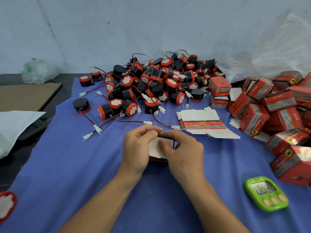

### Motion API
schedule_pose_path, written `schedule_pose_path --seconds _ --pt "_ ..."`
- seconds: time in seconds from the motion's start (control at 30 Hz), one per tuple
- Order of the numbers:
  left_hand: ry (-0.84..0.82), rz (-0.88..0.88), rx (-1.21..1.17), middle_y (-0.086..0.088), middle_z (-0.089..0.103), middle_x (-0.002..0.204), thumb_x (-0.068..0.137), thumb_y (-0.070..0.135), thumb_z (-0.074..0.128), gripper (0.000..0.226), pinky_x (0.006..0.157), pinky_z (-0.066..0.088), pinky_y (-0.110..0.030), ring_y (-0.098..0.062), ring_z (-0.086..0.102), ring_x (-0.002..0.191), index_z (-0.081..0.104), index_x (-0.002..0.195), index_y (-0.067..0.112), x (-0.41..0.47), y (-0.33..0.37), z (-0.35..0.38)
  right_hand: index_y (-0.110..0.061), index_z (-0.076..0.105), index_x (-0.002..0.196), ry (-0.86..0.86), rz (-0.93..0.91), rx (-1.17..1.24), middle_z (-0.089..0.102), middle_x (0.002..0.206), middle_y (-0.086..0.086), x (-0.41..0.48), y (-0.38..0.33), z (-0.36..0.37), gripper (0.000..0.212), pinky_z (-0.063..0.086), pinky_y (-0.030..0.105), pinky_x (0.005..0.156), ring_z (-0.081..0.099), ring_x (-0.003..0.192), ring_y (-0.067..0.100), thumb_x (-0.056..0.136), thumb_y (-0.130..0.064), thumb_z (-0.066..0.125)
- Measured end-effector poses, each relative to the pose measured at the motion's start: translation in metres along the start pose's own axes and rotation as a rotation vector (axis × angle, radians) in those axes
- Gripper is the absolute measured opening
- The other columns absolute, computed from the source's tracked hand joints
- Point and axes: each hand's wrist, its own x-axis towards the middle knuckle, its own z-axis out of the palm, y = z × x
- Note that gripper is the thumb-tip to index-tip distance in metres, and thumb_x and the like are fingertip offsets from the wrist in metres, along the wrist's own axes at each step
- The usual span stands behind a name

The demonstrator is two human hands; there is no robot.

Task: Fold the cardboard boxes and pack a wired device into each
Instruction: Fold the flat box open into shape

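Observation:
A small cardboard box (157, 149), white inside and red outside, sits between my hands on the blue cloth (84, 165). My left hand (138, 148) grips its left side with fingers curled over the top edge. My right hand (183, 152) holds its right side, thumb pressing on the white flap. A pile of black-and-red wired devices (151, 81) lies behind. Flat unfolded boxes (202, 123) are stacked just beyond my right hand. Folded red boxes (272, 111) are heaped at the right.
A green timer (265, 193) lies at the front right. One device (6, 204) sits at the left edge. Brown cardboard (25, 96) and a white bag (15, 126) lie at the left, clear plastic bags (277, 52) at the back right.

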Motion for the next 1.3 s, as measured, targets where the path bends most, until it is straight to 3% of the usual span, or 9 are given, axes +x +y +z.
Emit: schedule_pose_path --seconds 0.23,0.37,0.47,0.6,0.77,0.93,1.07,1.17,1.3 --pt "0.128 0.076 -0.114 -0.008 0.078 0.083 0.082 0.02 0.057 0.025 0.066 0.056 -0.022 -0.017 0.072 0.079 0.08 0.073 0.016 0.004 0.002 -0.001 -0.041 0.078 0.099 -0.039 0.077 0.175 0.071 0.09 -0.028 0.007 0.001 -0.013 0.022 0.047 0.013 0.066 0.063 0.09 -0.003 0.096 -0.029 0.06" --pt "0.055 0.22 0.033 0.0 0.078 0.086 0.089 0.019 0.055 0.026 0.073 0.055 -0.023 -0.015 0.072 0.084 0.08 0.08 0.022 -0.002 0.003 -0.001 -0.049 0.071 0.108 -0.276 0.113 0.068 0.064 0.125 -0.026 0.008 0.006 -0.022 0.034 0.046 0.015 0.082 0.056 0.11 -0.011 0.075 -0.041 0.066" --pt "-0.025 0.287 0.175 0.01 0.077 0.11 0.09 0.03 0.059 0.025 0.091 0.054 -0.024 -0.008 0.07 0.108 0.08 0.104 0.029 -0.009 0.001 -0.002 -0.049 0.064 0.098 -0.198 -0.041 0.024 0.046 0.148 -0.028 0.007 0.007 -0.022 0.045 0.04 0.02 0.106 0.039 0.141 -0.005 0.072 -0.012 0.069" --pt "0.109 0.259 0.313 0.029 0.046 0.151 0.084 0.039 0.064 0.068 0.108 0.034 -0.009 0.011 0.037 0.142 0.044 0.148 0.044 -0.004 0.002 0.0 -0.035 0.045 0.094 -0.018 -0.255 -0.187 0.036 0.141 -0.035 0.005 0.012 -0.013 0.061 0.035 0.004 0.09 0.036 0.143 0.003 0.065 0.015 0.061" --pt "0.022 -0.11 -0.043 0.004 0.078 0.103 0.082 0.005 0.063 0.041 0.069 0.058 -0.024 -0.018 0.073 0.099 0.072 0.113 0.031 0.004 0.004 0.001 -0.022 0.057 0.093 0.017 -0.424 -0.377 0.044 0.16 -0.004 0.007 0.015 -0.004 0.049 0.041 0.035 0.108 0.025 0.156 0.031 0.064 0.016 0.069" --pt "0.137 0.006 -0.012 0.009 0.075 0.106 0.07 0.007 0.054 0.066 0.071 0.058 -0.03 -0.011 0.071 0.093 0.06 0.126 0.04 0.01 0.003 -0.008 -0.041 0.068 0.124 -0.172 -0.227 -0.328 0.016 0.167 -0.021 0.005 0.018 0.0 0.049 0.007 0.011 0.114 -0.002 0.157 0.004 0.079 -0.03 0.08" --pt "0.12 0.034 0.167 0.01 0.072 0.104 0.072 -0.012 0.05 0.075 0.066 0.051 -0.026 -0.008 0.066 0.088 0.061 0.125 0.041 0.014 -0.005 -0.013 -0.039 0.06 0.136 -0.21 -0.178 -0.339 0.038 0.158 -0.02 0.003 0.017 0.005 0.05 0.037 0.033 0.118 0.02 0.152 0.01 0.089 -0.029 0.071" --pt "0.191 0.02 0.343 0.016 0.07 0.096 0.079 -0.005 0.052 0.071 0.064 0.052 -0.021 0.0 0.063 0.085 0.058 0.125 0.048 0.015 -0.006 -0.015 -0.041 0.066 0.125 -0.268 -0.215 -0.276 0.041 0.144 -0.035 0.001 0.014 0.004 0.048 0.044 0.024 0.101 0.025 0.149 0.003 0.081 -0.022 0.07" --pt "0.275 -0.028 0.309 0.013 0.065 0.07 0.092 0.016 0.059 0.026 0.059 0.045 -0.032 -0.012 0.061 0.071 0.067 0.104 0.038 0.019 -0.002 -0.017 -0.03 0.083 0.102 -0.296 -0.065 0.259 0.062 0.135 -0.024 0.001 0.011 -0.002 0.038 0.049 0.026 0.101 0.055 0.132 0.004 0.072 -0.016 0.066"
